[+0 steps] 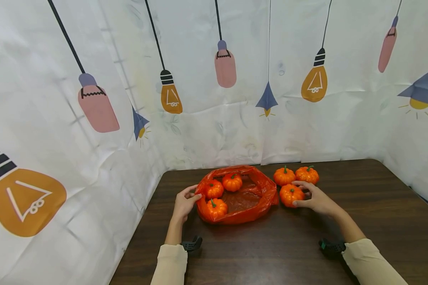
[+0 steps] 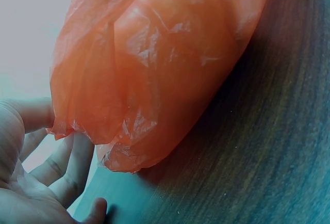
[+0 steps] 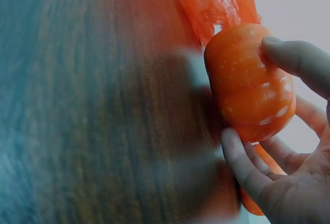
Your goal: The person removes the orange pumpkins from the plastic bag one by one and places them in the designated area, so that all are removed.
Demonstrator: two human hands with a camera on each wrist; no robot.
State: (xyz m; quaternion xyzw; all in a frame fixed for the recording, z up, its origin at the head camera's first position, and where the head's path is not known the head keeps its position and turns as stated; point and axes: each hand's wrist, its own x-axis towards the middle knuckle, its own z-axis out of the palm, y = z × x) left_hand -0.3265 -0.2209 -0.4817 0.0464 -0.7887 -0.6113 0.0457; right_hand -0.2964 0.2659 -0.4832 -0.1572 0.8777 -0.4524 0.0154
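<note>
A red plastic bag (image 1: 242, 218) lies open on the table, with three small orange pumpkins inside, one of them a front pumpkin (image 1: 216, 208). At its left rim my left hand (image 1: 184, 204) pinches the thin plastic; the left wrist view shows the crumpled edge between thumb and fingers (image 2: 77, 167). To the right of the bag, my right hand (image 1: 315, 199) grips another pumpkin (image 1: 291, 195), thumb on one side and fingers on the other. In the right wrist view this held pumpkin (image 3: 250, 84) appears close over the table, its glossy side toward the camera.
Two more pumpkins, a left one (image 1: 284, 176) and a right one (image 1: 307, 174), sit behind the right hand near the far table edge. The dark wooden table (image 1: 256, 253) meets a white curtain (image 1: 214, 134) printed with lamps at the back and sides.
</note>
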